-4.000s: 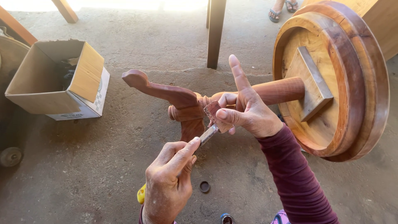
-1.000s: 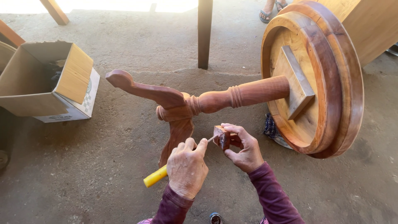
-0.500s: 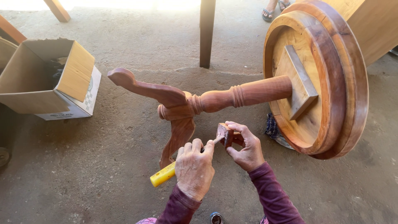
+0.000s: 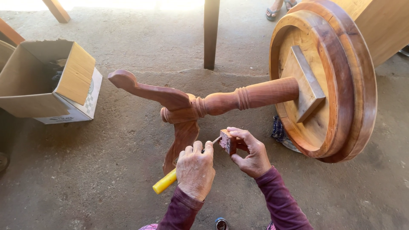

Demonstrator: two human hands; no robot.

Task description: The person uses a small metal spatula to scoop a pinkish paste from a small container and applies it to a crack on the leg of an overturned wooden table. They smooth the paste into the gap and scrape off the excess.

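- Since a second ago our hands have barely shifted; the yellow-handled tool (image 4: 164, 182) has tipped a little lower.
- Our left hand (image 4: 195, 170) is clenched round that tool, its thin shaft pointing up-right into the small wooden block (image 4: 228, 141).
- Our right hand (image 4: 252, 152) pinches the block, just below the turned table pedestal (image 4: 238, 99) lying across the floor.
- Cardboard box (image 4: 51, 83) sits well left.

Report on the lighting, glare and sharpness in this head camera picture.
Head view: soft daylight, blown out to white along the top edge of the concrete floor; no hard shadows; the left hand with its yellow-handled tool, the right hand with a small wooden block and the pedestal table are sharp; wide-lens bending shows at the cardboard box.
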